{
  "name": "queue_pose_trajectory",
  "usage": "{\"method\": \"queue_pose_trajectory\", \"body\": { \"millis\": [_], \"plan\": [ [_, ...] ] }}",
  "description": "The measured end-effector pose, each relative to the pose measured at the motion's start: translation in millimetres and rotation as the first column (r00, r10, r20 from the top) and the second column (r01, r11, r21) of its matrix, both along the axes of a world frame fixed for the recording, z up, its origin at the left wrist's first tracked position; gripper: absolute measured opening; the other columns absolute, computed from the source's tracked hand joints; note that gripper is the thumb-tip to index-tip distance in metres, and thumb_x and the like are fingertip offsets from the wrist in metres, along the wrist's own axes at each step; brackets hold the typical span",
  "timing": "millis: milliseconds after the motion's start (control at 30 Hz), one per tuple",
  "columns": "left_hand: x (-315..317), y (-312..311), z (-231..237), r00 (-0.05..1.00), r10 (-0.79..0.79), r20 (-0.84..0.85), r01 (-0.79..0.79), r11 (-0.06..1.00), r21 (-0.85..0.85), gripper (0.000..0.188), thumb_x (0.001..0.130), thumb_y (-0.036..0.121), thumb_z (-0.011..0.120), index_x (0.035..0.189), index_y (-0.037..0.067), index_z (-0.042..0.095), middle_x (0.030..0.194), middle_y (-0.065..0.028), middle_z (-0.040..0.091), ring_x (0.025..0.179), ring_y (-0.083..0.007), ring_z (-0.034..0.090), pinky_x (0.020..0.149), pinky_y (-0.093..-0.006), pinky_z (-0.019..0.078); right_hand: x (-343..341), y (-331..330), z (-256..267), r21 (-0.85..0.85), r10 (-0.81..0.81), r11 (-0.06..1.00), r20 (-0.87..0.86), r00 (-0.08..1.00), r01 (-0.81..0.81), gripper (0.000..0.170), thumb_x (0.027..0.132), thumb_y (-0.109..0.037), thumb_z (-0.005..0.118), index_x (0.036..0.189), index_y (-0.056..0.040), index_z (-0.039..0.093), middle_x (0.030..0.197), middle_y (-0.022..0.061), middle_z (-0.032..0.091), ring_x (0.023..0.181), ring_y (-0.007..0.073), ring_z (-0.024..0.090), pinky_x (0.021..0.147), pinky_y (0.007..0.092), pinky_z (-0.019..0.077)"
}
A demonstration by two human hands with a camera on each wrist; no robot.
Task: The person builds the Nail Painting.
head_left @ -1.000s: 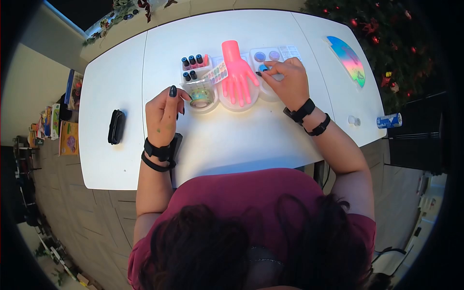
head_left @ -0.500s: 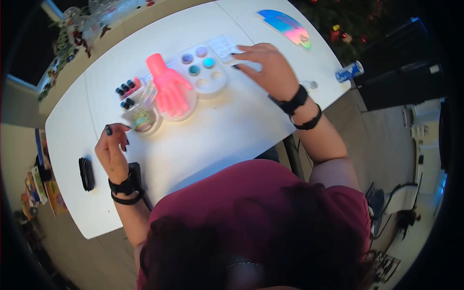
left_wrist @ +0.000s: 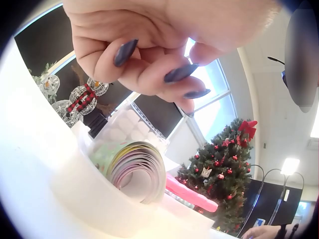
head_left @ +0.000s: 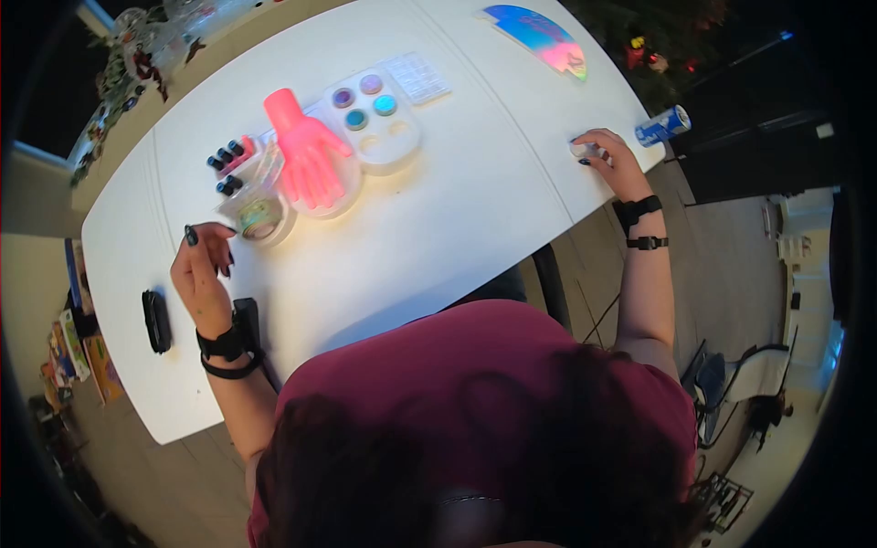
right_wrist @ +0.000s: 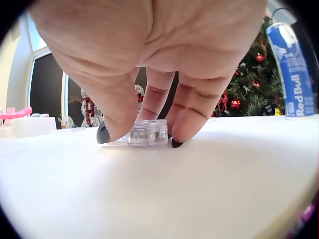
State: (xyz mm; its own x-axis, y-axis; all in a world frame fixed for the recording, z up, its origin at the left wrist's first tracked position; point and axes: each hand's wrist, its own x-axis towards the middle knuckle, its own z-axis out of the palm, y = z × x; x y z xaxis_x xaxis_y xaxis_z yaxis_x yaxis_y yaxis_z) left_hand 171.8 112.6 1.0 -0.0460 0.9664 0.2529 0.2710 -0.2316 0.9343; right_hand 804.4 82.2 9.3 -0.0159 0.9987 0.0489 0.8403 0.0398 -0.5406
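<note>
My right hand is at the table's right side, thumb and fingers around a small clear jar that stands on the tabletop. In the right wrist view the thumb is on one side of the jar and a dark-nailed finger on the other. My left hand hovers by the left end of a white organizer, its fingers loosely bent and holding nothing. Closest to it is a roll of patterned strips in a round compartment. A pink practice hand lies on the organizer, beside several small pots of colour.
Dark-capped polish bottles stand at the organizer's left. A clear tray lies behind the pots. A blue can is at the right edge, a shiny holographic piece at the back, and a black case at the left.
My right hand has left the pots, passed the clear tray and reached right to the small jar. The head view has turned right. My left hand stays near the roll.
</note>
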Motion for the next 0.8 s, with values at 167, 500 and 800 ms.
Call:
{"method": "queue_pose_trajectory", "body": {
  "millis": [167, 500, 800],
  "plan": [
    [4.1, -1.4, 7.3, 0.999, -0.011, 0.032, 0.011, 1.0, 0.009, 0.054, 0.118, 0.038, 0.042, 0.096, -0.001, 0.072, 0.073, 0.0013, 0.056, 0.066, -0.0066, 0.047, 0.06, -0.0241, 0.034, -18.0, 20.8, 5.3, -0.025, 0.027, 0.999, 0.103, 0.994, -0.025, 0.037, 0.086, 0.016, 0.067, 0.116, -0.0065, 0.069, 0.116, 0.0115, 0.07, 0.107, 0.0325, 0.068, 0.091, 0.0392, 0.0556],
    [5.7, -1.3, 8.5, 0.999, -0.023, 0.043, 0.023, 1.0, 0.002, 0.056, 0.117, 0.041, 0.044, 0.096, -0.003, 0.073, 0.076, -0.0014, 0.06, 0.067, -0.0073, 0.05, 0.059, -0.0234, 0.036, -220.8, 75.0, 48.9, 0.286, 0.513, 0.812, 0.065, 0.856, -0.508, 0.041, 0.088, 0.008, 0.075, 0.123, -0.0108, 0.068, 0.124, 0.0073, 0.07, 0.108, 0.0296, 0.066, 0.085, 0.0372, 0.0566],
    [5.0, -2.4, 10.0, 1.0, 0.008, 0.021, -0.007, 1.0, -0.01, 0.056, 0.115, 0.041, 0.047, 0.095, -0.003, 0.074, 0.068, -0.0003, 0.056, 0.063, -0.0079, 0.046, 0.058, -0.0256, 0.0344, -276.1, 125.7, 34.1, 0.056, 0.519, 0.85, 0.085, 0.851, -0.524, 0.032, 0.084, 0.005, 0.079, 0.112, -0.0077, 0.07, 0.114, 0.0101, 0.069, 0.109, 0.0328, 0.067, 0.092, 0.0419, 0.0552]
  ]
}}
